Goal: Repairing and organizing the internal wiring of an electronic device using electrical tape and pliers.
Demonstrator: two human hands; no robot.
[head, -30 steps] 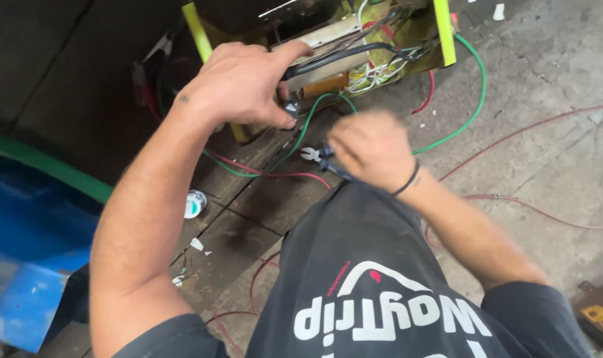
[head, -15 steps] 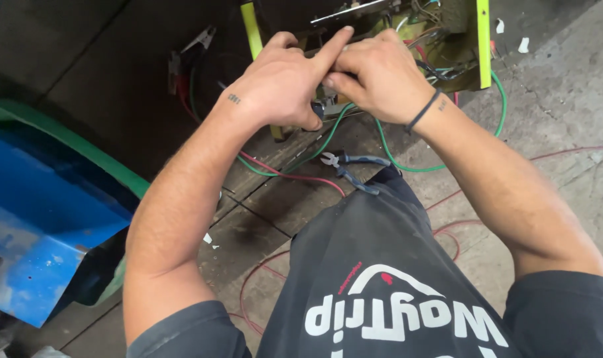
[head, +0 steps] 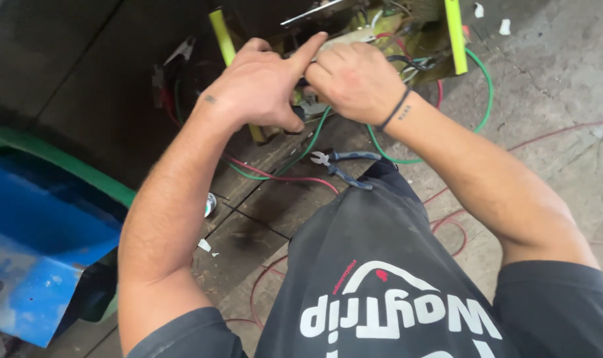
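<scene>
Both my hands work at a device with a yellow-green frame and a tangle of wires at the top of the view. My left hand is curled, its index finger stretched toward the right hand and its thumb pressed on a small dark part. My right hand, with a dark band on its wrist, is closed over the wires; what its fingers pinch is hidden. Cutting pliers with blue-black handles lie on the floor just below the hands, touched by neither.
A green cable and a red one loop over the tiled floor. At the left stand a blue object and a green rim. Thin red wire trails off right. A small round metal piece lies near my left forearm.
One second ago my right hand held the pliers low; it laid them on the floor and rose to the device beside my left hand. Both hands have stayed there since.
</scene>
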